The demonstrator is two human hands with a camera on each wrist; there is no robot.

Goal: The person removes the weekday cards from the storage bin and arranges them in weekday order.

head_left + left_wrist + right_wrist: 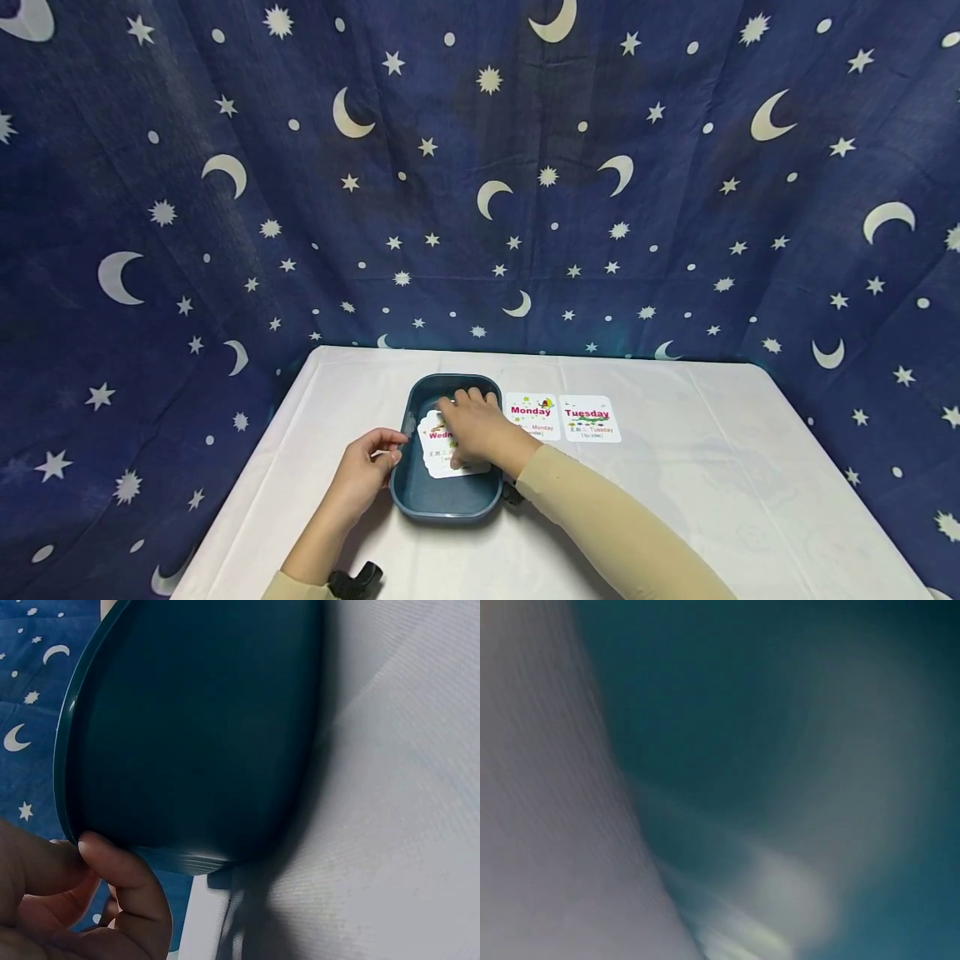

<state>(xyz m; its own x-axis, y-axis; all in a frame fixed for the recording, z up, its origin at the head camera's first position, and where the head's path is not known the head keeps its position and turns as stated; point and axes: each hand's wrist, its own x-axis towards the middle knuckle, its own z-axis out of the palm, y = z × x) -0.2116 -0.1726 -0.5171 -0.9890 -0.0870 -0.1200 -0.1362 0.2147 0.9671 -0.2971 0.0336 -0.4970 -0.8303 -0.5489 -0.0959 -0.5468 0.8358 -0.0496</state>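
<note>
A dark blue-green tray [444, 497] with rounded corners stands on the table. Thumb and forefinger of my left hand [360, 471] pinch its left rim; the left wrist view shows this hand [112, 900] at the rim of the tray [195, 735]. Inside lies a small pile of white cards, with the Wednesday card [435, 454] on top. My right hand [480, 429] reaches over the tray and grips that card, thumb towards its near edge and fingers towards its far side, covering part of the print. The right wrist view is blurred.
To the right of the tray, the Monday card [534, 412] and the Tuesday card [590, 419] lie face up side by side on the white table [697, 483]. A dark blue curtain [480, 250] with moons and stars hangs behind the table.
</note>
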